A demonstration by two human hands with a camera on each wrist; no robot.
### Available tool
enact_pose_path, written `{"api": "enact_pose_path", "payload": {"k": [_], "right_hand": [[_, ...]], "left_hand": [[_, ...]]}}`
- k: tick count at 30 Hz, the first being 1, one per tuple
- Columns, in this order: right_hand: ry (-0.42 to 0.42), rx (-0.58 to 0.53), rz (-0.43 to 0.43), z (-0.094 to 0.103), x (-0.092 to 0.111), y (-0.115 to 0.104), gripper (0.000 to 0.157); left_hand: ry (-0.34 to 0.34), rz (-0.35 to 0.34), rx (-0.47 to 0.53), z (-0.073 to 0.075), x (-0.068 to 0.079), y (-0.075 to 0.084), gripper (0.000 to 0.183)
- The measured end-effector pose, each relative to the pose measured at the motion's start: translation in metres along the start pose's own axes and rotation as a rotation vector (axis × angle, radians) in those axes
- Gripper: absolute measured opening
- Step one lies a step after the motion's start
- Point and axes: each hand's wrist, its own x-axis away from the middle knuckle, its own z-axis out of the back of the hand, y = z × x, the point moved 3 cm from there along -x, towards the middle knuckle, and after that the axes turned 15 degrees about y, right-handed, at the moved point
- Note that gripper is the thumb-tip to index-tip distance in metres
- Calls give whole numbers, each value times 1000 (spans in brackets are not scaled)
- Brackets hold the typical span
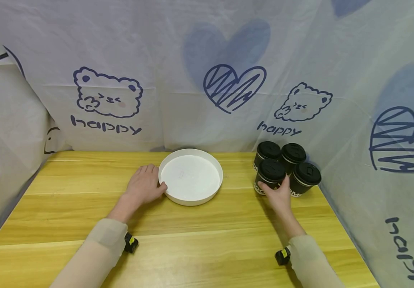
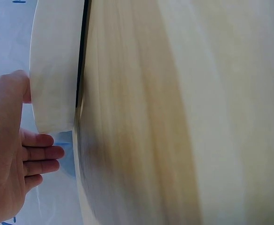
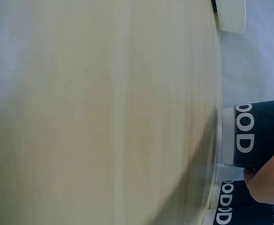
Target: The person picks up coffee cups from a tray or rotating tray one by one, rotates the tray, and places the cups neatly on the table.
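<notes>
My left hand (image 1: 143, 185) is at the left side of a round white tray (image 1: 192, 201), its thumb touching the rim. In the left wrist view the fingers (image 2: 43, 153) stretch out fairly straight beside the tray wall (image 2: 56, 70). My right hand (image 1: 280, 198) grips a black lidded paper cup (image 1: 271, 171), thumb on its left and fingers on its right. That cup (image 3: 261, 133) stands upright, its white base at the tabletop in the right wrist view. Matching cups with black lids stand close around it: one behind (image 1: 269, 149), one back right (image 1: 294, 153), one right (image 1: 305, 176).
Both hands are over a wooden table (image 1: 192, 248). A white cloth (image 1: 178, 112) printed with bears and hearts hangs along its back edge and at both sides. The cups stand near the back right corner, close to the cloth; the tray is near the back edge.
</notes>
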Motion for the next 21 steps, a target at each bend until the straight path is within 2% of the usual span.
{"api": "enact_pose_path", "payload": {"k": [21], "right_hand": [[21,27,-80,12,-5,8,91]], "left_hand": [[-12,-2,-15,-2,-1,-1,64]]}}
